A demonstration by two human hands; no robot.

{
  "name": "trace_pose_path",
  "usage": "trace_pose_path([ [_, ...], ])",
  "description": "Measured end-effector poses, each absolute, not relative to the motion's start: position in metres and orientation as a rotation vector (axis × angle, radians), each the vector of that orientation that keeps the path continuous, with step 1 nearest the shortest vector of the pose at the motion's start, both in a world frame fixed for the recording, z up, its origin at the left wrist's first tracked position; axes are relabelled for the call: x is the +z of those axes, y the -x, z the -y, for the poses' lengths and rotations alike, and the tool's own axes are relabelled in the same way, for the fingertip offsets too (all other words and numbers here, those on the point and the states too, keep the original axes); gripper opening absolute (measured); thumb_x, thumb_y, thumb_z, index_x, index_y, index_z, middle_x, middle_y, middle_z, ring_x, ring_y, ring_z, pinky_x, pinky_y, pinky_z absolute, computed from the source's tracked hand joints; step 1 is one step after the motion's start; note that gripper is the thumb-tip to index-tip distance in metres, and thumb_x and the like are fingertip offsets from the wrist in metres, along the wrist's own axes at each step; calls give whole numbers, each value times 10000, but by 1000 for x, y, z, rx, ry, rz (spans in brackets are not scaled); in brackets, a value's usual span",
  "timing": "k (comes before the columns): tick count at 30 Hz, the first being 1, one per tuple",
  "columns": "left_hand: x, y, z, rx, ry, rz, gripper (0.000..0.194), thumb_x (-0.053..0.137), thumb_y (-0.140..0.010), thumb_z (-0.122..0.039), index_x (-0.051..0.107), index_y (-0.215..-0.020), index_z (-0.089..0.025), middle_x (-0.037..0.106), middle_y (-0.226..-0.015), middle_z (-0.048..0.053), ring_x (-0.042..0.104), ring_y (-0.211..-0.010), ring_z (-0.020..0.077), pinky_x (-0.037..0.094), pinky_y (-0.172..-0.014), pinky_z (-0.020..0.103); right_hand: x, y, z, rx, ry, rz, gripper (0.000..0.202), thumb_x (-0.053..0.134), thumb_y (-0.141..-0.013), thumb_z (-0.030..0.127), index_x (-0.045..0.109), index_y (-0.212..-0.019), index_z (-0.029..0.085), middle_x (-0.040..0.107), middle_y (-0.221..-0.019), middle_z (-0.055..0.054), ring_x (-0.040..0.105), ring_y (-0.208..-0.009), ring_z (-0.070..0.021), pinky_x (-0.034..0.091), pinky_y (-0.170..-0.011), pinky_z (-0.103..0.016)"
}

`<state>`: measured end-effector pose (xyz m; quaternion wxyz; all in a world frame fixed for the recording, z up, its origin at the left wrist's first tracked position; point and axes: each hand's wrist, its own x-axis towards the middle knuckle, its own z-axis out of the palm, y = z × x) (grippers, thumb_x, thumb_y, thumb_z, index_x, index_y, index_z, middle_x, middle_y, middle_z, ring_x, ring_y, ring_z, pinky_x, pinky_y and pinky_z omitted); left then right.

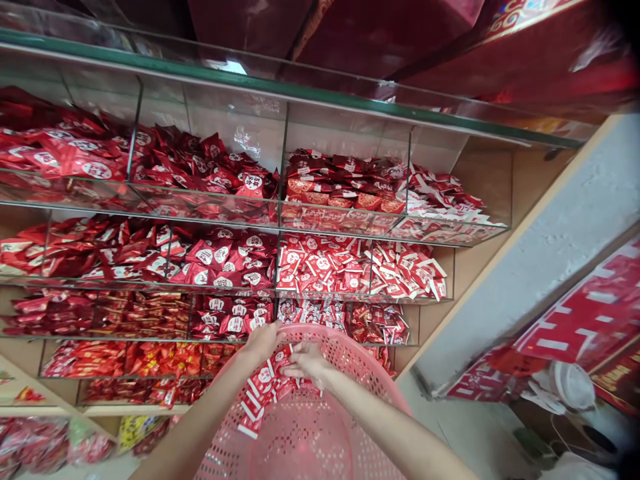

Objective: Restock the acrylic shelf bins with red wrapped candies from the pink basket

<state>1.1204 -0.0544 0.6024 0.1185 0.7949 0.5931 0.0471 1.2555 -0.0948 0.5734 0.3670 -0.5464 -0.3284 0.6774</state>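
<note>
A pink perforated plastic basket (320, 433) is held tilted in front of the shelves. My left hand (263, 343) has its fingers closed over the basket's upper left rim. Inside the basket, near that rim, lie several red and white candy packets (263, 387). My right hand (307, 363) reaches into the basket and touches the packets, its fingers bent around some of them. Right behind the basket, small red packets (320, 263) fill the clear shelf bins.
Glass-fronted shelves (225, 213) with divided bins of red packets stretch across the view. Large dark red boxes (390, 40) sit above. A white wall (500, 300) stands at the right, with red patterned items (585, 313) and a white container (573, 385) beside it. Bagged goods (45, 443) are low at left.
</note>
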Motion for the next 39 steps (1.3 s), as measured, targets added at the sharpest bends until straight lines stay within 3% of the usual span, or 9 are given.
trace_pose_path([
  [13, 608, -1120, 56, 113, -2347, -1730, 374, 299, -856, -404, 475, -1127, -215, 630, -970, 92, 587, -905, 216, 413, -716, 279, 557, -1246, 93, 1609, 1404, 822, 252, 549, -663, 82, 337, -720, 207, 508, -441, 83, 615, -460, -151, 512, -486, -239],
  [20, 607, -1119, 54, 129, -2385, -1714, 326, 317, -850, -361, 489, -1086, -216, 639, -951, 81, 591, -899, 211, 414, -703, 276, 558, -1250, 95, 1412, 1539, 1204, 200, 496, -709, 300, 324, -784, 231, 468, -334, 79, 572, -376, -208, 338, -276, -213],
  [25, 607, -1119, 55, 125, -2378, -1714, 329, 329, -846, -376, 493, -1087, -224, 638, -963, 77, 587, -910, 202, 411, -718, 270, 613, -1262, 100, 1035, 1438, 1381, 232, 440, -764, 422, 370, -672, 221, 466, -399, 64, 503, -312, -136, 262, -269, -203],
  [30, 603, -1118, 52, 165, -2385, -1708, 374, 313, -851, -376, 470, -1143, -204, 635, -981, 97, 584, -927, 221, 412, -736, 290, 694, -1288, 97, 591, 1226, 1337, 268, 450, -784, 454, 421, -698, 202, 485, -521, 55, 447, -336, -69, 320, -336, -193],
  [34, 602, -1117, 51, 149, -2381, -1694, 350, 313, -845, -350, 485, -1105, -192, 636, -964, 94, 591, -899, 226, 413, -709, 292, 721, -1301, 78, 557, 1200, 1227, 293, 516, -738, 468, 382, -787, 211, 510, -581, 62, 459, -298, -81, 292, -292, -199],
  [39, 600, -1116, 51, 161, -2364, -1687, 346, 302, -845, -353, 481, -1100, -202, 638, -952, 85, 592, -889, 220, 409, -695, 282, 720, -1297, 57, 718, 1136, 1226, 300, 556, -701, 406, 341, -795, 220, 504, -531, 86, 492, -297, -107, 266, -251, -180],
])
